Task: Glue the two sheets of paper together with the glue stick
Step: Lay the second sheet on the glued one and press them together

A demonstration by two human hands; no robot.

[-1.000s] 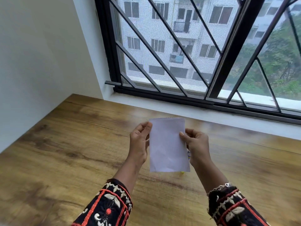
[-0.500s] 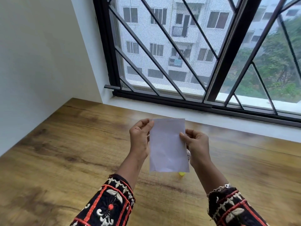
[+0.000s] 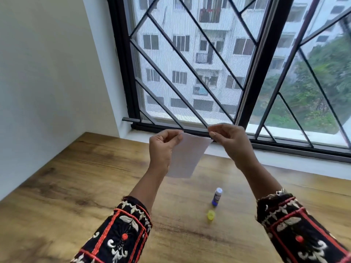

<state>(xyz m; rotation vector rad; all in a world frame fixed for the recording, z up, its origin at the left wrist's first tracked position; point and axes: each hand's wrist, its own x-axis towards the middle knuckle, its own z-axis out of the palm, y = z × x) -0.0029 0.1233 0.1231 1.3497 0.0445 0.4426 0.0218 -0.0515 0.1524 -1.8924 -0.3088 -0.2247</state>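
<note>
Head cam: both hands are raised above a wooden worktop (image 3: 79, 186), holding white paper (image 3: 187, 156) up in front of the window (image 3: 190, 63). Left hand (image 3: 163, 149) pinches the paper's upper left corner, fingers (image 3: 175, 136) curled shut on it w/ the thumb on top. Right hand (image 3: 230, 139) pinches the upper right corner, fingers (image 3: 211, 132) closed on the edge. Paper hangs down between the hands, tilted, lower edge free & well clear of the worktop. Looks like one piece from this angle; can't tell if it's two sheets stuck together or one.

On the worktop below, approx between the forearms, a glue stick (image 3: 217, 196) stands upright: blue body, pale top, no cap on. Its yellow cap (image 3: 210, 215) sits just beside it on the near side, not touching. Neither hand is near them.

Both sleeves (image 3: 121, 232) are black w/ red and white embroidery. White wall (image 3: 47, 73) on the left meets the worktop's edge. Window has a black frame w/ diagonal bars; a pale apartment block & green trees show outside. Frame is a bit blurred, esp. at the edges.
</note>
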